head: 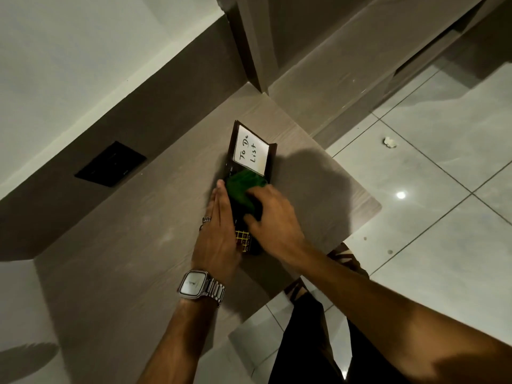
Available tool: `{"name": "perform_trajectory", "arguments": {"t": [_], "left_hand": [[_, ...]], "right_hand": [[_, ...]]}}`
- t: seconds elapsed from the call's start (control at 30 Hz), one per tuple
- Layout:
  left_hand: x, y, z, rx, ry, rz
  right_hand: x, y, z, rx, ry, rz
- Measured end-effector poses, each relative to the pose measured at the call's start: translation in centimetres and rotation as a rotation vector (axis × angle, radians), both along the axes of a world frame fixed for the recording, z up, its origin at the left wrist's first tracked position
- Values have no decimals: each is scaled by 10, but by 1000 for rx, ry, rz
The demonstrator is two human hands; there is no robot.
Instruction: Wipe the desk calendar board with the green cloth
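A dark desk calendar board [250, 146] lies flat on the wooden desk, with a white "To Do List" panel at its far end and a yellow date grid at its near end. A bunched green cloth [240, 188] rests on the board's middle. My right hand [273, 218] presses down on the cloth, fingers curled over it. My left hand [219, 231], wearing a ring and a wristwatch, lies flat with straight fingers against the board's left edge, covering part of the grid.
The desk [138, 245] is a wood-grain surface that meets a wall on the left, where a black socket plate [110, 164] sits. The desk's edge drops to a tiled floor [443, 189] on the right, with a small crumpled scrap [390, 142] on it.
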State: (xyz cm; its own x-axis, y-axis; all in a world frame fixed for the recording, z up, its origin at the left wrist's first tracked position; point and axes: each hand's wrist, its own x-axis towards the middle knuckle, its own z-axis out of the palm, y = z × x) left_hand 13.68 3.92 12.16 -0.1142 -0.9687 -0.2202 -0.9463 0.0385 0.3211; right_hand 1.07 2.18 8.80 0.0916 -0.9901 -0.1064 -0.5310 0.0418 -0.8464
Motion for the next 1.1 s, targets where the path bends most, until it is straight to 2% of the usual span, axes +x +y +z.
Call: {"name": "perform_trajectory", "arguments": {"t": [0.1,0.2,0.33,0.43,0.53,0.67,0.7,0.83,0.9,1.0,1.03,1.1], "left_hand": [[-1,0,-1,-33,0,-5],[-1,1,-4,-53,-18,-28],[1,3,-6,-39,-20,-4],[0,3,-9,-28,-58,-7],[-1,3,-7,-12,-85,-11],[0,2,-4,26,-95,1],[0,2,-4,26,-99,-1],[-2,1,-4,27,-107,2],[-2,1,-4,33,-122,4],[0,1,-5,34,-131,8],[-1,1,-4,26,-134,4],[-2,0,-5,13,-133,-11]], "right_hand": [[4,-9,1,-120,2,-16],[3,-27,-2,-170,88,-58],[-1,-15,-2,-260,195,89],[-11,-51,13,-369,347,112],[-12,-89,30,-372,433,57],[-19,-72,21,-513,520,412],[-23,-76,23,-486,528,408],[-25,-112,37,-410,564,105],[-18,-102,31,-462,567,174],[-18,-72,17,-556,553,424],[-22,-77,17,-558,542,438],[-27,-97,20,-490,479,309]]}}
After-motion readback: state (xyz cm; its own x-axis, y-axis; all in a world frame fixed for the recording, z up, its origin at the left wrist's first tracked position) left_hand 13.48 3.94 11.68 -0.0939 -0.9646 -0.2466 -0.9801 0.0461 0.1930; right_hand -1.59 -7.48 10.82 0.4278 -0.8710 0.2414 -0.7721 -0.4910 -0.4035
